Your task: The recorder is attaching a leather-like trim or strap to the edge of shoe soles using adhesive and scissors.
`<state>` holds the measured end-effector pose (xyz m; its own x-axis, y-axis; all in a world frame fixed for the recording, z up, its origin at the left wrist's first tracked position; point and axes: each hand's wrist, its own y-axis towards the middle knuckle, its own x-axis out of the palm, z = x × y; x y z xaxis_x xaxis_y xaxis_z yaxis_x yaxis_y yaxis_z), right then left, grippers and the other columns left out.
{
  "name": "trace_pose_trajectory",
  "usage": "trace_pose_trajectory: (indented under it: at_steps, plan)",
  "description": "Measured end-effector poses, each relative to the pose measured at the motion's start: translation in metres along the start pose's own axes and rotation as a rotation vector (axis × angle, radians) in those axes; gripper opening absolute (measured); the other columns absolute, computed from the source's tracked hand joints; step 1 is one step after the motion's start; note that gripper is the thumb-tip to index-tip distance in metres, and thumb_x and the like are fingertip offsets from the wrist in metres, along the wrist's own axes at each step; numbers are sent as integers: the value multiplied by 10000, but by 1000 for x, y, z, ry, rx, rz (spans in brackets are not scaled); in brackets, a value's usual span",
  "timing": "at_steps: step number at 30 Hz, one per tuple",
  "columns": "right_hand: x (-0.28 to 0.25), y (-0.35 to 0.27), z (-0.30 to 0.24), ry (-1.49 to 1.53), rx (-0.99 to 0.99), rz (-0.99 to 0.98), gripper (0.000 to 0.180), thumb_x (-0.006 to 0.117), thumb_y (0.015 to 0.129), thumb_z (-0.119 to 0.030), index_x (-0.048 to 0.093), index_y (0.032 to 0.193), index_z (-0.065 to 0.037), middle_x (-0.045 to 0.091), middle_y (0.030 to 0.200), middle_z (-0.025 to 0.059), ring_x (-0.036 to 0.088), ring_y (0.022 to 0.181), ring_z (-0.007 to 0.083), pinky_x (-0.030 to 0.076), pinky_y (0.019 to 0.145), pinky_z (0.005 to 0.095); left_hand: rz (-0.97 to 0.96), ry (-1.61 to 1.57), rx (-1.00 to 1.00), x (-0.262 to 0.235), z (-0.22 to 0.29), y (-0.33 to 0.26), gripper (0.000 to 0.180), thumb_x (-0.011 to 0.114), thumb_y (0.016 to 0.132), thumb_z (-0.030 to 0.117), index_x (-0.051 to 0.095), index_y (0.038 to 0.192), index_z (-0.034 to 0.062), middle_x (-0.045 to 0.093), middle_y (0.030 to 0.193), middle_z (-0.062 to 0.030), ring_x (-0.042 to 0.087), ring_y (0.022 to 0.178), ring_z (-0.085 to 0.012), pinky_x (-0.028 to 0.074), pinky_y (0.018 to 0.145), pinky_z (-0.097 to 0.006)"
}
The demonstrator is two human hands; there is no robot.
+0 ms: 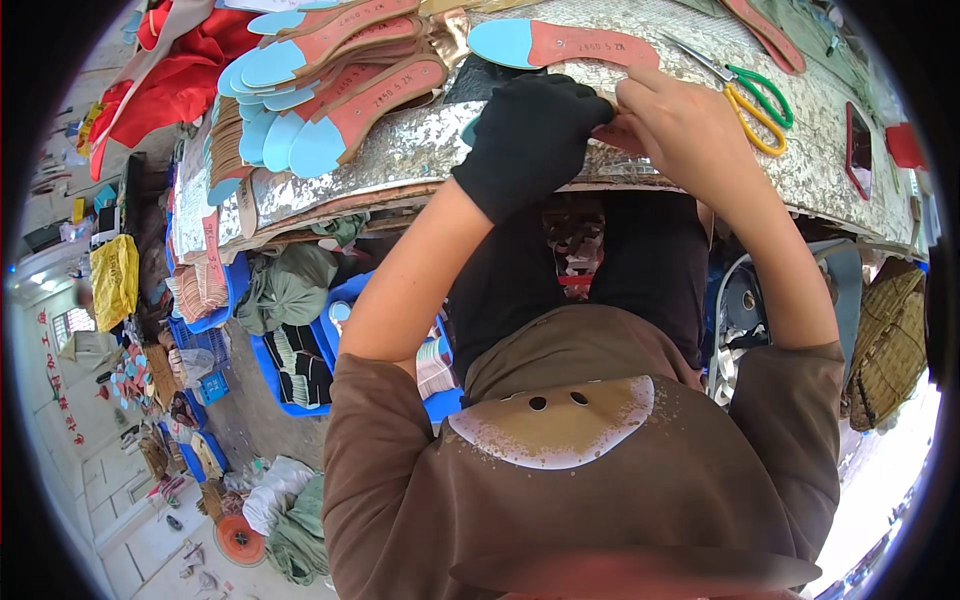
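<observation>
Black-gloved left hand [528,140] and bare right hand [690,125] on a red-and-blue insole [622,138], mostly hidden, over near edge of worn tabletop [825,110]. Single insole [590,45] lies flat just beyond. Insole stack [370,100] to the left. Scissors [728,74], green and yellow handles, right; phone [858,150] farther right.

Matt insole [620,138], rough tabletop [815,150], cloth glove [520,145]
</observation>
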<state>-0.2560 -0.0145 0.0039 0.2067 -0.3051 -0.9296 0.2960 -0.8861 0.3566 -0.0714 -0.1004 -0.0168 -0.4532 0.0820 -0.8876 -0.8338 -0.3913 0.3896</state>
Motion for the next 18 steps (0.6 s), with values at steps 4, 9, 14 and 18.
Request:
trace_pose_trajectory:
  at_steps: [4, 9, 14, 18]
  plan:
    - [0, -5, 5, 9, -7, 8, 103, 653, 828, -111, 584, 856, -40, 597, 871, 104, 644, 743, 314, 507, 612, 408, 94, 2, 5, 9, 1, 3, 179, 632, 722, 73, 691, 882, 130, 648, 750, -88, 631, 736, -291, 474, 643, -403]
    - [-3, -30, 27, 84, -9, 44, 133, 638, 849, -116, 539, 827, -29, 551, 853, 100, 613, 727, 319, 480, 601, 408, 144, -27, 58, 9, 1, 5, 186, 647, 745, 95, 707, 914, 147, 628, 737, -74, 622, 712, -281, 464, 629, -389]
    - [5, -38, 29, 176, 11, 106, 129, 632, 858, -123, 546, 848, -28, 536, 852, 102, 597, 728, 332, 463, 606, 419, -97, -24, 2, -1, 14, 19, 142, 679, 793, 232, 706, 900, 142, 656, 766, -58, 637, 724, -275, 473, 642, -407]
    - [14, -39, 34, 404, 31, 203, 156, 641, 870, -150, 549, 853, -25, 525, 802, 119, 560, 684, 321, 427, 577, 407, -125, 58, 137, 17, 16, 38, 182, 665, 798, 284, 698, 884, 127, 659, 771, -66, 646, 739, -284, 486, 645, -426]
